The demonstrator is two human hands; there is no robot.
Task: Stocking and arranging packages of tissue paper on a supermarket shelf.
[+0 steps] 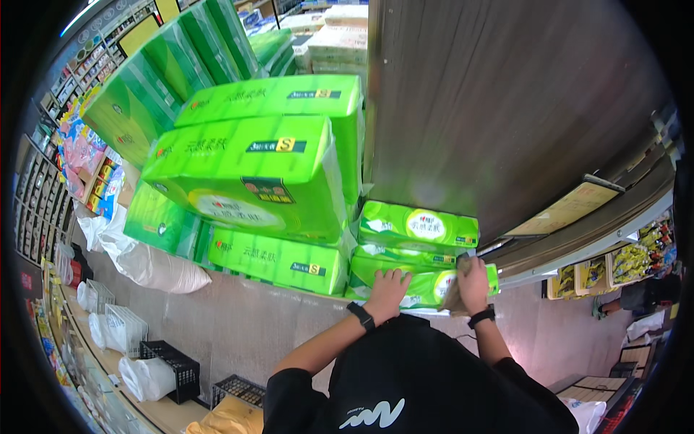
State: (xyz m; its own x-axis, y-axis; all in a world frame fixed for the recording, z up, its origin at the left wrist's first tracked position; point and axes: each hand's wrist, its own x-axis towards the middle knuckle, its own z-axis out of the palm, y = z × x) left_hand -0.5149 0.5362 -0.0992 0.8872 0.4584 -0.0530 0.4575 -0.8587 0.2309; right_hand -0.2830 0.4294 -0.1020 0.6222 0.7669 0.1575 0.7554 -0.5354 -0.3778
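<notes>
Green plastic-wrapped tissue packs fill the middle of the view. My left hand [389, 293] rests with bent fingers on the front small tissue pack [420, 282]. My right hand [473, 285] is closed around a brown cloth [455, 295] at the right end of that pack; part of the cloth hides behind the fingers. Just behind lies another small tissue pack [418, 225]. To the left, a large tissue pack [244, 179] stands on lower packs. Both wrists wear black bands.
A dark brown panel [488, 108] rises behind the small packs, with a yellow sign [564, 209] at right. White sacks [157, 266] lie on the floor at left, near plastic baskets [173, 369]. A person [645, 295] is at the far right.
</notes>
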